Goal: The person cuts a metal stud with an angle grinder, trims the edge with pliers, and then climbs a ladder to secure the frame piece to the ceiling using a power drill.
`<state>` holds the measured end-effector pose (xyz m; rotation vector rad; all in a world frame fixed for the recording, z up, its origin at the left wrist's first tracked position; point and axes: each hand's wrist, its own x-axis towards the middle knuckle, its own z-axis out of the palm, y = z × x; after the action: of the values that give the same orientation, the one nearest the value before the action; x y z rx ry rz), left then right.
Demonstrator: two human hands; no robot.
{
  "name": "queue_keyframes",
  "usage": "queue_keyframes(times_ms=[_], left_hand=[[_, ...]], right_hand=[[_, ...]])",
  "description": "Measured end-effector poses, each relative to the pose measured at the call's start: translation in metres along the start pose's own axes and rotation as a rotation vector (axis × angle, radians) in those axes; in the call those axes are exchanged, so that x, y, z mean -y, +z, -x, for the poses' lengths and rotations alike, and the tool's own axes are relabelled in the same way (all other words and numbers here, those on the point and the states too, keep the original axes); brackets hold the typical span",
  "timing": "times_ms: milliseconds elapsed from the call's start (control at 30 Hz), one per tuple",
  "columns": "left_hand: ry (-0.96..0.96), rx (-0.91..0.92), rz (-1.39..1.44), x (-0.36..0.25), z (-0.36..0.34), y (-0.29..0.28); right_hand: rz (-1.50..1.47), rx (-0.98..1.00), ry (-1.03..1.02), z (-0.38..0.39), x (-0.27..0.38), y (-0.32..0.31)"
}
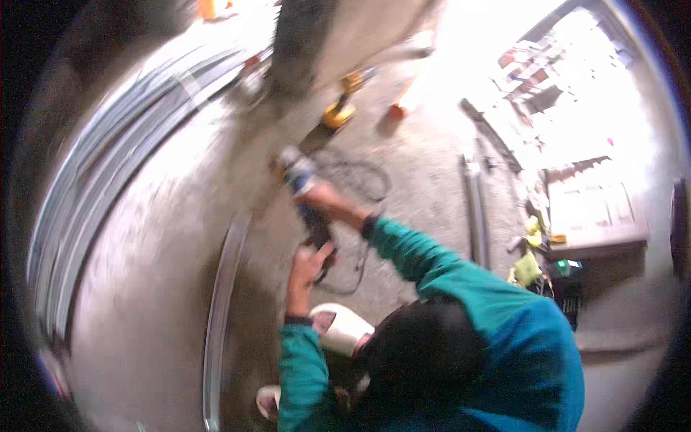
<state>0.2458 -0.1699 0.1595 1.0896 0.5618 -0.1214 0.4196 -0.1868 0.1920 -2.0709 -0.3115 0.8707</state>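
A corded angle grinder (314, 223), blurred by motion, lies slantwise over the concrete floor, with a silver head, a blue band and a dark body. My right hand (321, 197) reaches across from the right and is closed round its body near the blue band. Lower down, my left hand (309, 265) grips the dark rear end, thumb along the side. A dark cord (360, 270) loops on the floor beside the tool. Whether a disc is fitted at the head is too blurred to tell. Both my sleeves are teal with dark cuffs.
A yellow cordless drill (338, 114) stands beyond the grinder, near an orange-ended tube (400, 108). Long metal profiles (122, 173) curve along the left. Single metal strips lie left (222, 309) and right (476, 216) of my arms. Light-coloured shoes (345, 325) are below my left hand.
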Motion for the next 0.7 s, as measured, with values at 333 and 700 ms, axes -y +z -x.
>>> queue_keyframes(times_ms=[333,700], left_hand=[[-0.144,0.012,0.184,-0.015,-0.022,0.021],[0.032,-0.174,-0.441,-0.016,-0.028,0.023]], right_hand=[[-0.128,0.023,-0.036,-0.016,-0.010,-0.024],[-0.412,0.279,0.096,-0.019,-0.039,-0.028]])
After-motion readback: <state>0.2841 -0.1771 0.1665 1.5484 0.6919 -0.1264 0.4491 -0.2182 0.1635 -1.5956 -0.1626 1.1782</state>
